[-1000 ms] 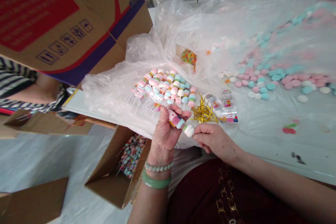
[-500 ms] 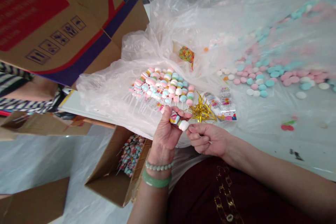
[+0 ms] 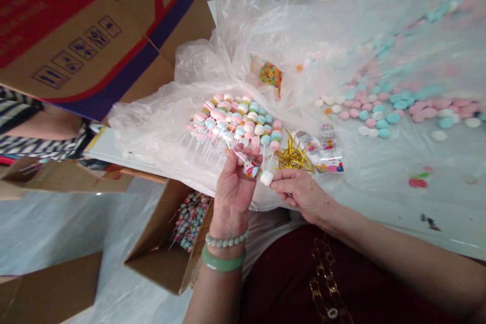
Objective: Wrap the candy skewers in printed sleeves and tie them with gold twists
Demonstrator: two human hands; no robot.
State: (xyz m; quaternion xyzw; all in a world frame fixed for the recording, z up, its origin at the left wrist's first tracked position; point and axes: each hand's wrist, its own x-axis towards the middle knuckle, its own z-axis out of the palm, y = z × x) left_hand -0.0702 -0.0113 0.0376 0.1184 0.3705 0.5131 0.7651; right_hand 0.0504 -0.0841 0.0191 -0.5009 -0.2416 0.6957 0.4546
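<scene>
In my left hand (image 3: 236,185), fingers curled, is a small clear plastic bag (image 3: 249,168) with a colourful print. My right hand (image 3: 301,190) is closed in a pinch at a marshmallow lollipop (image 3: 267,178), whose white top points toward the bag's end. My fingers hide its stick. Just beyond both hands lies a pile of pink, white and blue marshmallow lollipops (image 3: 239,116) on white sticks. Gold twist ties (image 3: 292,154) lie in a heap above my right hand, beside several printed clear bags (image 3: 328,149).
Loose pink, blue and white candies (image 3: 372,116) spread over plastic sheeting (image 3: 304,25) at the right. A packet of orange-green pieces (image 3: 271,76) lies behind the pile. A large carton (image 3: 125,25) stands at left, near another person's arm (image 3: 49,124). Below, an open box (image 3: 159,258) holds lollipops.
My hands have drawn slightly apart, and the lollipop now sits a little off the bag. My left hand has shifted slightly left; the stick under my right hand no longer shows.
</scene>
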